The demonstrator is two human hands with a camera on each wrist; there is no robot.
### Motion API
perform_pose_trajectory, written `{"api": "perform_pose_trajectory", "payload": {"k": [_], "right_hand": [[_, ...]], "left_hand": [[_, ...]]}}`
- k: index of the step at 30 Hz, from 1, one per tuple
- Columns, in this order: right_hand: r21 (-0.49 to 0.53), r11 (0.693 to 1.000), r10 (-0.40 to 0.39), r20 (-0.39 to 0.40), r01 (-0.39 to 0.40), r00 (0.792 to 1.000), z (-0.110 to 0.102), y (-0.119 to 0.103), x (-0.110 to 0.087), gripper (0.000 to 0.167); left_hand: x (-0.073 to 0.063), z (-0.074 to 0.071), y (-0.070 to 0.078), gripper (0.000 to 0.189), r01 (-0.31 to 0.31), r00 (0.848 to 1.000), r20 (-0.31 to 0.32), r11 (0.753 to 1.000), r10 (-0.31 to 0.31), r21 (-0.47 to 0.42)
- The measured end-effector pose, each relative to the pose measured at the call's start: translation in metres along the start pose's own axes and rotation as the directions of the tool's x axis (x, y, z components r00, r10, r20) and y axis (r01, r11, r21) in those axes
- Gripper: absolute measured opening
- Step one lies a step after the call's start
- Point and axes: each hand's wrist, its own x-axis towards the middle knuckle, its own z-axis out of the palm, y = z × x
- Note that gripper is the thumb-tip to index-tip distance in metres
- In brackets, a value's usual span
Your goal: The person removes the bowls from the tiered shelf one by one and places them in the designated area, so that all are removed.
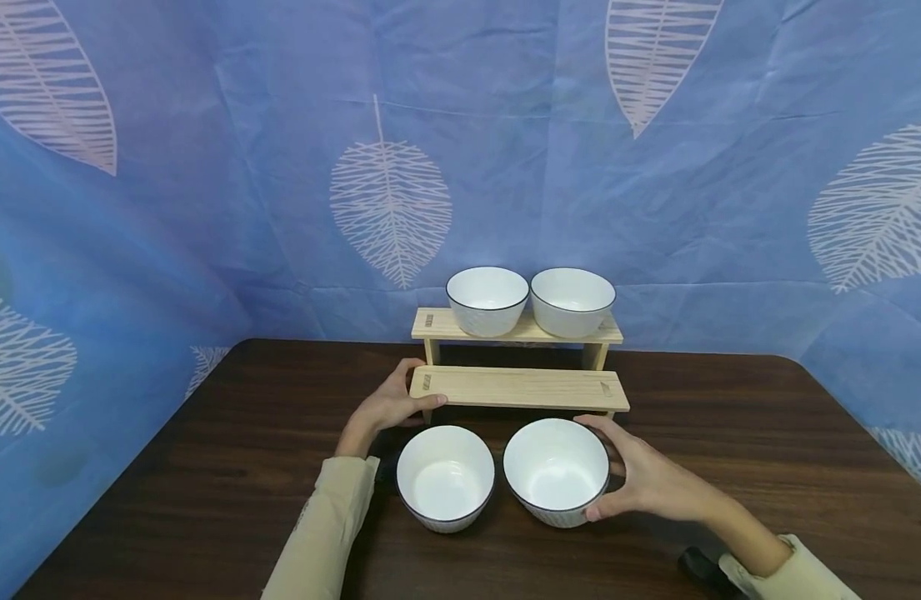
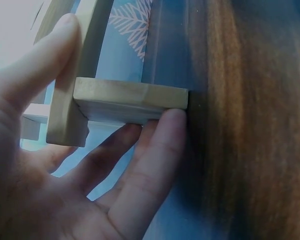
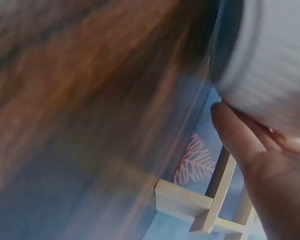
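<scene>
My left hand (image 1: 388, 404) grips the left end of a two-tier wooden rack (image 1: 520, 387). Its thumb lies on the lower board, and in the left wrist view the fingers (image 2: 160, 155) curl behind the short leg (image 2: 132, 97). With thumb and fingers on either side, my right hand (image 1: 643, 479) holds a white bowl (image 1: 556, 467) with a dark rim, in front of the rack. The ribbed side of this bowl (image 3: 277, 70) fills the upper right of the right wrist view. I cannot tell whether its base touches the table.
Another white bowl (image 1: 445, 475) stands to the left of the held one, close beside it. Two more bowls, a left one (image 1: 488, 302) and a right one (image 1: 573, 302), sit on the upper board. Dark wooden table (image 1: 205, 467) surrounds the rack; a blue leaf-patterned cloth (image 1: 505, 167) hangs behind.
</scene>
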Motion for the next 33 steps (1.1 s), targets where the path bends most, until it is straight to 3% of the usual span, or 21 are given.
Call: {"api": "perform_pose_trajectory", "payload": {"k": [4,9,13,20,25,28,33], "right_hand": [[-0.037,0.999,-0.009,0.072,0.011,0.997,-0.001,0.005,-0.002,0.098],[-0.01,1.0,-0.018,0.133,0.02,0.991,0.002,0.007,0.001,0.1],[-0.005,1.0,0.018,0.151,-0.017,0.988,0.002,0.005,0.003,0.104],[-0.083,0.994,0.082,0.193,-0.067,0.978,-0.009,0.001,0.001,0.108],[0.023,0.998,0.057,0.271,-0.065,0.961,-0.032,-0.002,0.002,0.098],[0.025,0.999,0.024,0.22,-0.031,0.975,-0.044,-0.004,0.006,0.087],[-0.073,0.997,0.01,-0.007,-0.011,1.0,-0.054,-0.009,0.013,0.065]], "left_hand": [[-0.001,0.0,0.0,0.073,0.002,1.0,0.0,1.0,-0.002,-0.001],[0.0,-0.001,0.0,0.072,0.006,1.0,0.005,1.0,-0.006,0.0],[-0.001,-0.001,0.0,0.073,0.008,1.0,0.007,1.0,-0.008,-0.001],[-0.001,0.002,0.0,0.074,-0.001,1.0,0.013,1.0,0.001,-0.007],[-0.001,0.002,-0.001,0.074,-0.011,1.0,0.02,1.0,0.011,-0.006],[-0.001,0.001,-0.002,0.074,-0.013,1.0,0.012,1.0,0.013,-0.004],[-0.001,0.0,0.0,0.073,-0.01,1.0,0.01,1.0,0.01,-0.005]]}}
